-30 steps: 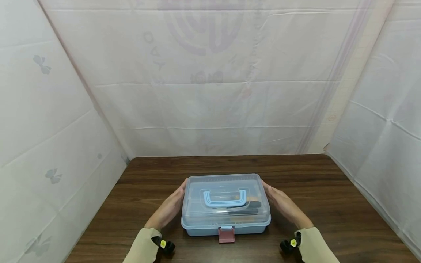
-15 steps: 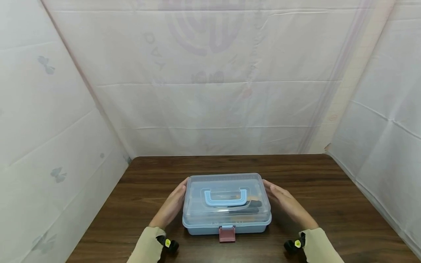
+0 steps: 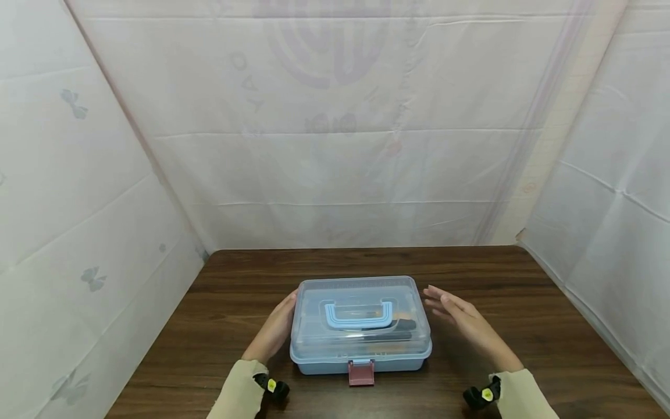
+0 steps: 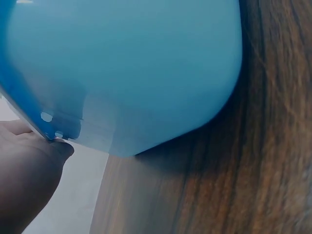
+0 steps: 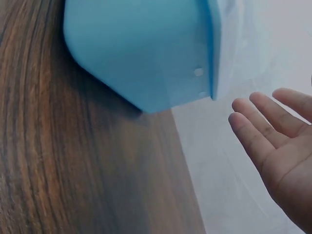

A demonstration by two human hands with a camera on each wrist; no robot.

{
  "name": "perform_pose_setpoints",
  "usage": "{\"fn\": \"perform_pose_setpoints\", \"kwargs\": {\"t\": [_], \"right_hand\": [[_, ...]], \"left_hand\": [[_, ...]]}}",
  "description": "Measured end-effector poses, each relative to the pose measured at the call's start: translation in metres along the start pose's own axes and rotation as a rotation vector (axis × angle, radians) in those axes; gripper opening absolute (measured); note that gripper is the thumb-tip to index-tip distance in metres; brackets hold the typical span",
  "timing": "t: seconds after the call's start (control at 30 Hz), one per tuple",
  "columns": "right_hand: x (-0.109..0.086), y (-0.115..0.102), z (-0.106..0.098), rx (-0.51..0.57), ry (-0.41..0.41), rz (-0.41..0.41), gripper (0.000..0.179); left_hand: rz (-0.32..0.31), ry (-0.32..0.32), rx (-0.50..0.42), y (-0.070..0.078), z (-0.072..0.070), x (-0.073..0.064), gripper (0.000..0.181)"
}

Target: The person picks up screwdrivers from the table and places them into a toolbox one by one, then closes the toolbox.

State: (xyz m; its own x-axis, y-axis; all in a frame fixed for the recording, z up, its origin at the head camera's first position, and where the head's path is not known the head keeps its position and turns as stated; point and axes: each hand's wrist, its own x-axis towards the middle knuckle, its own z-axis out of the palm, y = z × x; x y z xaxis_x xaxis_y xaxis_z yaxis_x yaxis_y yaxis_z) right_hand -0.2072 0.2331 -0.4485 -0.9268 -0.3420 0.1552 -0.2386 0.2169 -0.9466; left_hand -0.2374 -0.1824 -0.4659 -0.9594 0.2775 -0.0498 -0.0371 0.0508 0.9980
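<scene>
A light-blue plastic storage box [image 3: 360, 343] with a clear lid stands on the table. Its lid carries a blue handle [image 3: 359, 322], folded down, and a dark red latch [image 3: 361, 373] hangs at the front. Dark and tan items show dimly through the lid. My left hand [image 3: 274, 331] lies along the box's left side; in the left wrist view its fingertips are right at the rim, partly hidden behind it. On the other side, my right hand [image 3: 468, 326] is held apart from the box, fingers extended and palm facing it, as the right wrist view [image 5: 287, 146] also shows.
The dark wood table [image 3: 230, 291] reaches back to a white sheet [image 3: 335, 174] hung behind it. Similar sheets hang at the left [image 3: 78, 233] and right [image 3: 617, 203]. Each wrist wears a black strap with a small camera.
My right hand has moved away from the box's right side, outward to the right, opening a gap. My left hand stays at the left side, and the box has barely shifted in view.
</scene>
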Motion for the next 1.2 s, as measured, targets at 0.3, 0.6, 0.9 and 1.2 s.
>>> {"fn": "perform_pose_setpoints", "kwargs": {"t": [0.3,0.6,0.9,1.2], "right_hand": [[-0.012,-0.028,0.005,-0.051,0.196,-0.136,0.043],[-0.026,-0.050,0.026,0.094,-0.063,-0.241,0.038],[-0.037,-0.043,0.039,0.234,-0.467,-0.226,0.037],[-0.040,-0.032,0.063,0.265,-0.608,-0.039,0.042]], "left_hand": [[-0.011,0.001,-0.022,-0.001,0.001,0.002,0.063],[-0.002,0.000,-0.004,-0.004,0.000,0.000,0.073],[-0.027,-0.010,-0.045,-0.002,0.001,0.001,0.063],[-0.043,-0.001,-0.039,0.000,0.001,0.000,0.063]]}}
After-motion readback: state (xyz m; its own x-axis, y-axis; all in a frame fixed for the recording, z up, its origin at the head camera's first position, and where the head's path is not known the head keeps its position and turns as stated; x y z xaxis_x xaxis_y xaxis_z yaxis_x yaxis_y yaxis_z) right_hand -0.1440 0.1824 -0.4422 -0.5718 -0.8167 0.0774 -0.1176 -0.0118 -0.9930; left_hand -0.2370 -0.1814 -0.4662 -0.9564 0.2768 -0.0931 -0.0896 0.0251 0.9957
